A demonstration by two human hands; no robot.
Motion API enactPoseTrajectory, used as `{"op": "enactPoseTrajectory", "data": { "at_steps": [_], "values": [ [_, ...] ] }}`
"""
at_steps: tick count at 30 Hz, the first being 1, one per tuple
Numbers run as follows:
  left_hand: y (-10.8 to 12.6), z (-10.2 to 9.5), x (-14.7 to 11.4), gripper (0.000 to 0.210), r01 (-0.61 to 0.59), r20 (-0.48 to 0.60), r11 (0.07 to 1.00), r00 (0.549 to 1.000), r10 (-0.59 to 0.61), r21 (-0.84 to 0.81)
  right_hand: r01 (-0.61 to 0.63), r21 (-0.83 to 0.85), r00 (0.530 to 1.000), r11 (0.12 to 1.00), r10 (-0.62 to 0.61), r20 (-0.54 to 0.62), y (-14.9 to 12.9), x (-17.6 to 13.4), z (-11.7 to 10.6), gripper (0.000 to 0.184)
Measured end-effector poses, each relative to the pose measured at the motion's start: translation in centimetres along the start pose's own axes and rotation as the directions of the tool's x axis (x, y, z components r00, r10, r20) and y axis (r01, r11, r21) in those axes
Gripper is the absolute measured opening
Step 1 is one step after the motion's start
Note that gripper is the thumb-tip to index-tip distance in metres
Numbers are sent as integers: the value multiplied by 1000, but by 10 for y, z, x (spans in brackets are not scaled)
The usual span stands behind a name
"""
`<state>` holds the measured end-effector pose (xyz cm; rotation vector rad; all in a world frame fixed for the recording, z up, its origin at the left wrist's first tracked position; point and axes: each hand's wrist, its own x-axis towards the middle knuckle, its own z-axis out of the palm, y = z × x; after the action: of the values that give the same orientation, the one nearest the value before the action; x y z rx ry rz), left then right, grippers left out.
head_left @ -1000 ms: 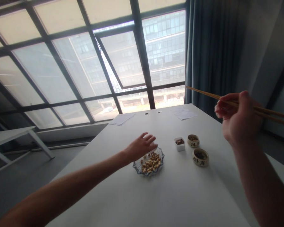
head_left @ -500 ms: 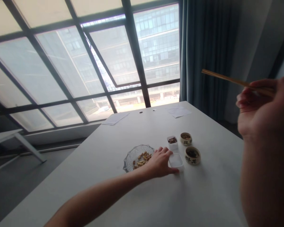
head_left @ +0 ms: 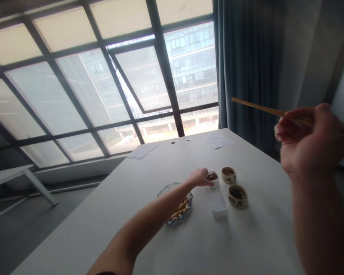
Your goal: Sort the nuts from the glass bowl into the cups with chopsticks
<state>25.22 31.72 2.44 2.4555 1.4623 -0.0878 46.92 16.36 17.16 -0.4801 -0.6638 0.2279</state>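
My left hand [head_left: 199, 178] reaches across the table and is closed around the left side of a small white plastic box [head_left: 215, 183] holding dark brown pieces. Its thumb is at the front of the box, the fingers at the back. Nearer to me stands a second white box [head_left: 218, 208], which looks empty. Under my left forearm is a scalloped glass dish [head_left: 191, 202] with peanuts [head_left: 181, 209], partly hidden. Raised at the right, my right hand [head_left: 306, 141] grips wooden chopsticks [head_left: 255, 104], tips together and pointing left, with nothing between them.
Two round cream pots with black characters stand right of the boxes: a far pot [head_left: 228, 175] and a near pot [head_left: 237, 196] with dark contents. Papers [head_left: 143, 150] lie at the far left of the white table [head_left: 172, 252], more paper [head_left: 219, 141] at the far right.
My left hand has left the near white box and moved away from me to the far one with the brown pieces. My right hand still holds the chopsticks, slightly lower and further left in view.
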Motion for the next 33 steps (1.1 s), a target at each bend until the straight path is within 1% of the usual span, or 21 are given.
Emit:
{"op": "enactPoseTrajectory", "data": {
  "at_steps": [3, 5, 8, 11, 13, 14, 15, 17, 19, 22, 24, 26, 28, 31, 33],
  "values": [
    [-9, -5, -9, 34, 11, -50, 1000, 999, -12, -27, -5, 2, 999, 1000, 5, -33, -2, -1, 4, 41],
    [-26, -16, -24, 35, -15, -107, 999, 994, 9, -50, 8, -10, 999, 1000, -9, -52, -4, 0, 3, 39],
    [-64, -40, -59, 35, -83, -184, 995, 980, 72, -50, 34, -63, 997, 997, -38, -63, -5, 5, -3, 36],
    [-104, -61, -100, 38, -144, -218, 990, 966, 142, 7, 52, -159, 999, 986, -54, -7, -3, 10, -10, 36],
    [-123, -69, -125, 51, -168, -233, 983, 955, 181, 75, 62, -191, 998, 980, -58, 26, -1, 13, -12, 36],
    [-130, -70, -136, 59, -181, -234, 977, 951, 203, 115, 67, -190, 998, 980, -64, 21, 1, 13, -12, 36],
    [-134, -68, -145, 62, -199, -226, 967, 946, 231, 158, 64, -183, 998, 981, -62, 17, 2, 12, -11, 36],
    [-137, -61, -160, 64, -249, -192, 936, 935, 299, 247, 49, -169, 999, 984, -47, 17, 3, 8, -7, 34],
    [-133, -50, -167, 62, -298, -166, 894, 915, 367, 335, 34, -171, 998, 985, -25, 55, 4, 4, -3, 33],
    [-125, -36, -169, 54, -361, -138, 823, 878, 458, 439, 54, -173, 993, 983, -36, 108, 2, -2, -1, 33],
    [-120, -31, -168, 47, -392, -127, 787, 855, 503, 478, 44, -173, 993, 984, -24, 116, -1, -3, -1, 31],
    [-117, -32, -165, 43, -412, -122, 766, 839, 530, 494, 18, -156, 997, 988, -5, 79, -5, -4, -2, 31],
    [-114, -36, -163, 44, -416, -129, 765, 834, 536, 492, -11, -133, 999, 991, 16, 35, -7, -4, -3, 33],
    [-109, -46, -155, 48, -381, -179, 803, 846, 503, 458, -62, -127, 998, 990, 64, 11, -10, -4, -3, 35],
    [-104, -51, -143, 57, -325, -241, 853, 863, 445, 408, -73, -119, 997, 990, 75, 12, -9, -4, -3, 36]
  ]
}}
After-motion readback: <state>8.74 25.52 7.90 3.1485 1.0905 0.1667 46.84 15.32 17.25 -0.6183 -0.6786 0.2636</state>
